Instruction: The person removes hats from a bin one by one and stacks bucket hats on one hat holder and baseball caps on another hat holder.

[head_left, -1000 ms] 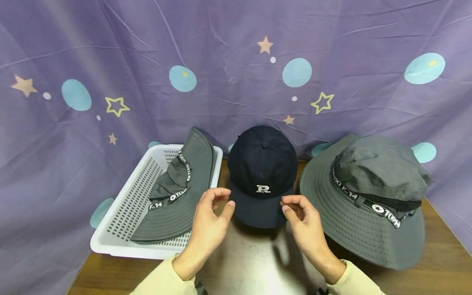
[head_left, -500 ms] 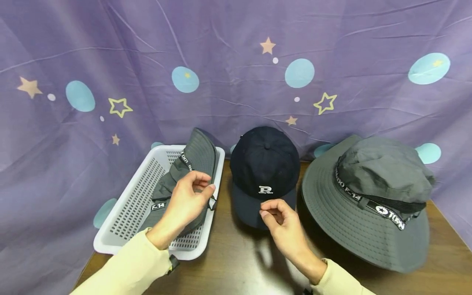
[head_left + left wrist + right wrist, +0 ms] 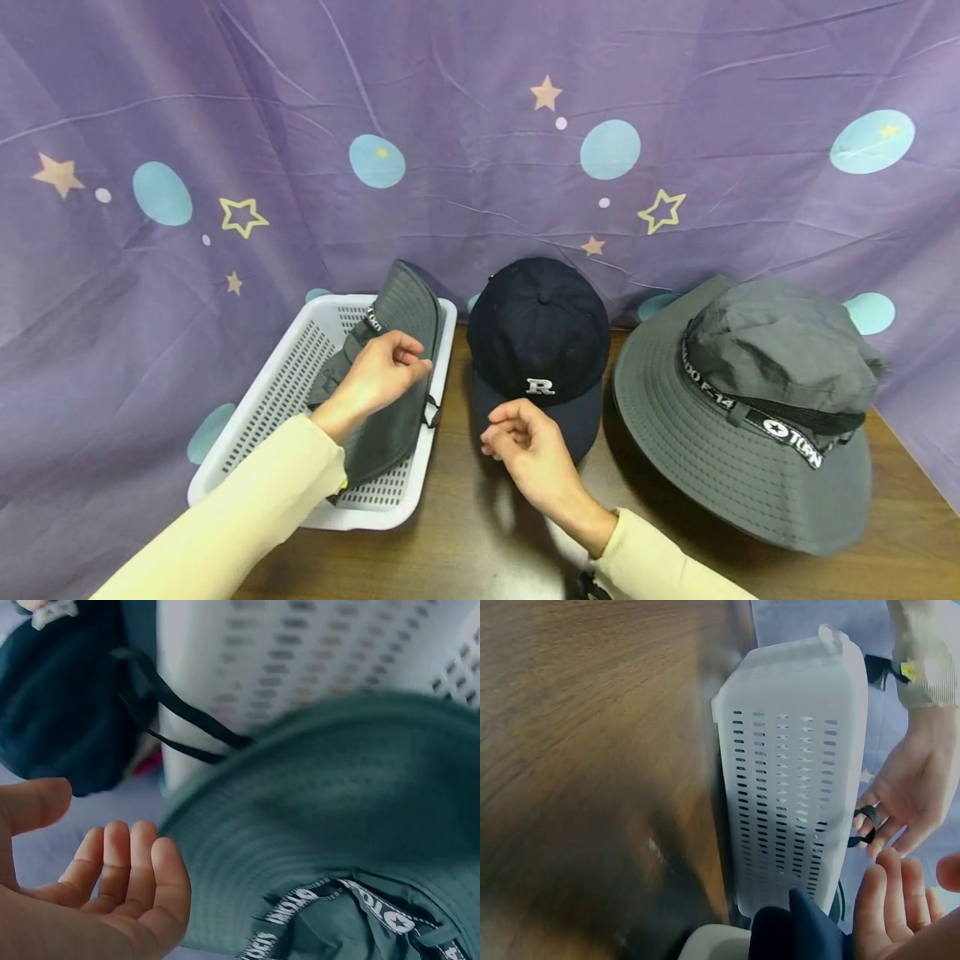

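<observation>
A folded grey bucket hat [image 3: 405,325] with a lettered black-and-white band lies in the white basket [image 3: 258,392]. My left hand [image 3: 378,375] hovers over this hat with nothing in its grasp, fingers loosely bent. In the left wrist view, fingertips [image 3: 166,859] overlap the edge of the hat's brim [image 3: 300,795]. A navy baseball cap [image 3: 536,325] with a white R stands in the middle. In front of its brim, my right hand [image 3: 532,462] is bare and relaxed, its thumb apart from the fingers in the right wrist view.
At right on the wooden table [image 3: 450,558] sits a second, wide-brimmed grey bucket hat [image 3: 787,350]. A black cord loop [image 3: 430,412] hangs at the basket's right rim. A purple curtain [image 3: 480,125] with stars and dots closes off the back.
The left hand has moved left and slightly up, from beside the baseball cap to over the folded bucket hat. My right hand has drifted left across the cap's brim. The hats stay in place.
</observation>
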The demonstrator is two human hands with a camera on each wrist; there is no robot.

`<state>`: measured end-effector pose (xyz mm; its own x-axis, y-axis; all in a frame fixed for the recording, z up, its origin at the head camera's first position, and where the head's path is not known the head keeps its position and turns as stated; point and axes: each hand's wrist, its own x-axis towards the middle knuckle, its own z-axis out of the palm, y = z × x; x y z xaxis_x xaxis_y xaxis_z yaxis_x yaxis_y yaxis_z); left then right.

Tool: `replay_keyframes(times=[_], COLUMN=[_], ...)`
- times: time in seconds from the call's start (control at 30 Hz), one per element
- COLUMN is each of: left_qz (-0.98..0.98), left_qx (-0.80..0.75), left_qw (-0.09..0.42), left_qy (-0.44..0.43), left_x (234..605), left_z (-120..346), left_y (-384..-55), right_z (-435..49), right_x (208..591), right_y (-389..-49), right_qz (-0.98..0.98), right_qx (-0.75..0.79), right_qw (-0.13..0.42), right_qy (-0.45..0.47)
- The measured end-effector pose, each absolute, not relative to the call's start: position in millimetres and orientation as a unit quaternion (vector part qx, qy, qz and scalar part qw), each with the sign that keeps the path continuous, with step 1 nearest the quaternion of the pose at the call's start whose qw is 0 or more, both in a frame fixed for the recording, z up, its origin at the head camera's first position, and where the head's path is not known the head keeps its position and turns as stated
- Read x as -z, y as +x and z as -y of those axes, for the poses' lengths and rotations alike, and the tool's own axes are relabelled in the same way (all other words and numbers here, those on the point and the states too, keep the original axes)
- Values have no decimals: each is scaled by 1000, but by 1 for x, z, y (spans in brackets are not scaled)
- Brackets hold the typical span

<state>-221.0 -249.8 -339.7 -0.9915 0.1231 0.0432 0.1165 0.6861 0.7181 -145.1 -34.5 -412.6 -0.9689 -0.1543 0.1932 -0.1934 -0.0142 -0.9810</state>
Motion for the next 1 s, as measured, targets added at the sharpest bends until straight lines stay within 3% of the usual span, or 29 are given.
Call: replay_keyframes(times=[0.37,0.5,1.0], left_qz=[-937,-945,-958], left_qx=[-345,-322,-284], left_qw=[34,43,2], left_qy=[38,29,44], left_x=[364,372,380], left_z=[248,247,248], left_y=[-252,-256,-270], right_z=[60,71,93], right_x=[404,420,432], right_y=[-143,-150,-148], right_qz=[727,736,717], right_qx=[-670,-658,-672], right_qw=[-47,-68,-137], right_qy=[142,145,123])
